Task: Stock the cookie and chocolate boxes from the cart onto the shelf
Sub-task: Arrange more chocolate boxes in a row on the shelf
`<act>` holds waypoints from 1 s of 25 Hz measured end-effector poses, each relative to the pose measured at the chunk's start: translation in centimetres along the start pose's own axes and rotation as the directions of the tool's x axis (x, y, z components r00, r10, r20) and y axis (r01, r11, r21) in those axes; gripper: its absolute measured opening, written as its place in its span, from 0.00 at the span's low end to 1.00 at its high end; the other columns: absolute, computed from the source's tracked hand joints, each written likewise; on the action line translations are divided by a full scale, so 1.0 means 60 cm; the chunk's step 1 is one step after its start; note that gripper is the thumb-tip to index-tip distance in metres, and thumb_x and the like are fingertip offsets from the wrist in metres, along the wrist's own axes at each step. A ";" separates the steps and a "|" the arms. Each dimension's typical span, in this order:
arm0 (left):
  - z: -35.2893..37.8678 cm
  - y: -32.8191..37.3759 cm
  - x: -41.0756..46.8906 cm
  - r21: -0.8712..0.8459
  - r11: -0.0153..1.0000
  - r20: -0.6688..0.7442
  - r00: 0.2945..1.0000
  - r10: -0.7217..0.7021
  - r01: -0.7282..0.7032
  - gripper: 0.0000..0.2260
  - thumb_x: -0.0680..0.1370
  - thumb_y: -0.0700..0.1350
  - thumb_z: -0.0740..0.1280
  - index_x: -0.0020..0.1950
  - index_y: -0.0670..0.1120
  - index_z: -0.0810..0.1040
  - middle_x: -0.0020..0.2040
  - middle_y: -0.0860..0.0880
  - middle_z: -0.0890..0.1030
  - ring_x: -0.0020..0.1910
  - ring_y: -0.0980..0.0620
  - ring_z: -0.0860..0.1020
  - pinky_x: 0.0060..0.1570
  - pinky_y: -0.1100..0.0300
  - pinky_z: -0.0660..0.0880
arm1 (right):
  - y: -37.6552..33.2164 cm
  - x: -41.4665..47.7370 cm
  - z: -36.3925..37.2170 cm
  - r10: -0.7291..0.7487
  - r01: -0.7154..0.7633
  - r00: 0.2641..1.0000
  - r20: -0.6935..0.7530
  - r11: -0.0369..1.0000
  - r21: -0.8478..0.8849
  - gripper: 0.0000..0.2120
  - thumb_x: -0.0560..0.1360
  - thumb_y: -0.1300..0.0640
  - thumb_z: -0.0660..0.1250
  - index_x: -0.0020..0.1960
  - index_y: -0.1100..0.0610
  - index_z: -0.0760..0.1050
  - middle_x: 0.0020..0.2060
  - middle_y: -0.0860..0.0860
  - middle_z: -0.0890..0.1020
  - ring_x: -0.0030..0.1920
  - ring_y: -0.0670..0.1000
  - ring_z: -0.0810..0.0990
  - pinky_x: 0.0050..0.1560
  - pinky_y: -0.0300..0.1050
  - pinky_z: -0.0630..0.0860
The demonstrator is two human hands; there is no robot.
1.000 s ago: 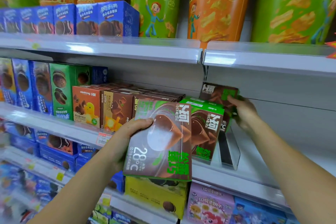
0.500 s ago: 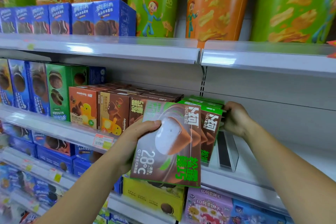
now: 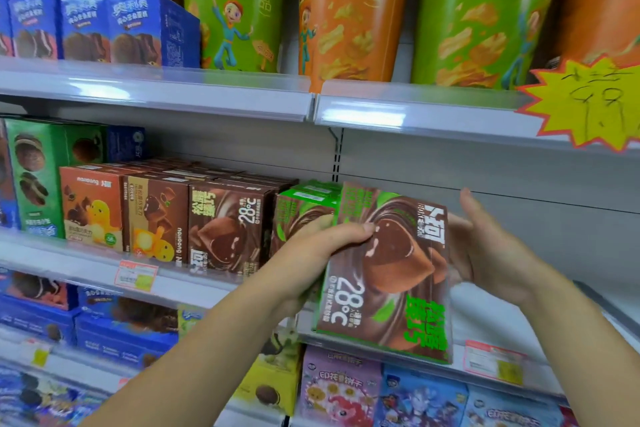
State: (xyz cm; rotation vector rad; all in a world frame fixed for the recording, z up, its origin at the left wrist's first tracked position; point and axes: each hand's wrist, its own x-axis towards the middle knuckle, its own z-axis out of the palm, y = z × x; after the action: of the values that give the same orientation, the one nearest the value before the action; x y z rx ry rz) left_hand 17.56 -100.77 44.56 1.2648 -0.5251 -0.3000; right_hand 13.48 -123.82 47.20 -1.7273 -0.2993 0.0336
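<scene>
I hold 1 chocolate box (image 3: 388, 274) at the middle shelf (image 3: 207, 282).
My left hand (image 3: 311, 253) has its grip clamped on the box's left edge; my right hand (image 3: 485, 250) is spread flat against its right side. The box tilts just right of the green-topped boxes (image 3: 304, 204), in front of the shelf's bare stretch.

Tall green and orange snack tubs (image 3: 349, 10) are standing along the top shelf. A yellow starburst price sign (image 3: 585, 102) is hanging at its right front edge.
</scene>
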 end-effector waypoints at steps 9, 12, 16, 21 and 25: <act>0.053 0.042 0.005 0.745 0.602 -0.019 0.893 0.450 -0.288 0.18 0.78 0.55 0.64 0.68 0.55 0.74 0.53 0.58 0.82 0.50 0.60 0.80 0.55 0.56 0.78 | 0.017 0.007 -0.129 0.066 0.015 0.897 -0.436 0.984 0.179 0.18 0.59 0.43 0.78 0.41 0.56 0.84 0.37 0.52 0.85 0.34 0.48 0.83 0.41 0.44 0.78; -0.007 0.076 0.023 0.973 0.078 0.136 0.811 0.568 -0.217 0.16 0.81 0.51 0.57 0.68 0.56 0.74 0.66 0.58 0.76 0.65 0.59 0.73 0.64 0.61 0.68 | 0.035 0.077 -0.148 0.045 0.006 0.759 -0.650 0.997 0.076 0.06 0.73 0.51 0.70 0.44 0.54 0.78 0.36 0.49 0.84 0.34 0.49 0.79 0.36 0.42 0.74; -0.065 0.101 0.085 0.987 -0.047 0.163 0.955 0.248 -0.156 0.20 0.83 0.51 0.52 0.75 0.51 0.65 0.76 0.50 0.63 0.76 0.54 0.59 0.71 0.62 0.54 | 0.036 0.186 -0.121 -0.134 0.137 0.633 -0.762 0.989 -0.060 0.24 0.72 0.56 0.74 0.63 0.56 0.67 0.55 0.54 0.79 0.48 0.53 0.81 0.47 0.51 0.82; -0.054 0.113 0.141 0.989 -0.001 0.148 0.988 0.054 -0.148 0.22 0.83 0.54 0.51 0.77 0.51 0.60 0.78 0.50 0.57 0.77 0.52 0.56 0.72 0.61 0.52 | 0.032 0.282 -0.055 -0.144 0.118 0.877 -0.458 0.989 -0.086 0.30 0.77 0.59 0.68 0.73 0.54 0.57 0.58 0.53 0.77 0.47 0.48 0.80 0.43 0.40 0.77; -0.048 0.100 0.177 0.996 0.006 0.092 0.988 -0.121 -0.092 0.22 0.83 0.55 0.50 0.77 0.51 0.59 0.78 0.49 0.58 0.76 0.49 0.58 0.74 0.55 0.53 | 0.064 0.322 -0.023 0.018 0.006 0.953 -0.302 0.997 0.076 0.21 0.79 0.51 0.63 0.70 0.54 0.69 0.60 0.58 0.80 0.51 0.53 0.80 0.57 0.47 0.73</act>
State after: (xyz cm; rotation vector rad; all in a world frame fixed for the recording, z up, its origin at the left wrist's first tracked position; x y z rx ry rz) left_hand 27.60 -101.94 51.90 2.7678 -0.9389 0.0619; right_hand 33.09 -121.48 46.56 -1.6292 -0.0647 -0.2117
